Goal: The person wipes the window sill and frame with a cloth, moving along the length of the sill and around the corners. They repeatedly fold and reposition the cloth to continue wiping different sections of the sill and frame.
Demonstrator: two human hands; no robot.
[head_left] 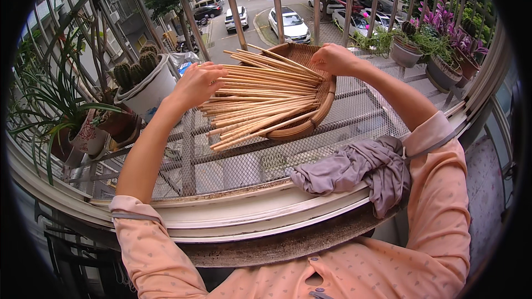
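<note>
Chopsticks under left fingers

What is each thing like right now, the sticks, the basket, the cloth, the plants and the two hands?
Chopsticks: spread in a fan, ends poking over the basket's rim.
Woven basket: resting on the wire mesh.
Left hand: resting on the chopstick ends.
Right hand: at the basket's far rim, touching the chopsticks.
Grey cloth: crumpled on the sill.
Cactus pot: upright.

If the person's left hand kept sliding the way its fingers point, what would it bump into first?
The left hand points right, fingertips already at the spread wooden chopsticks. Going on, it would likely push through those sticks first, then reach the woven basket rim; depth is hard to judge.
</note>
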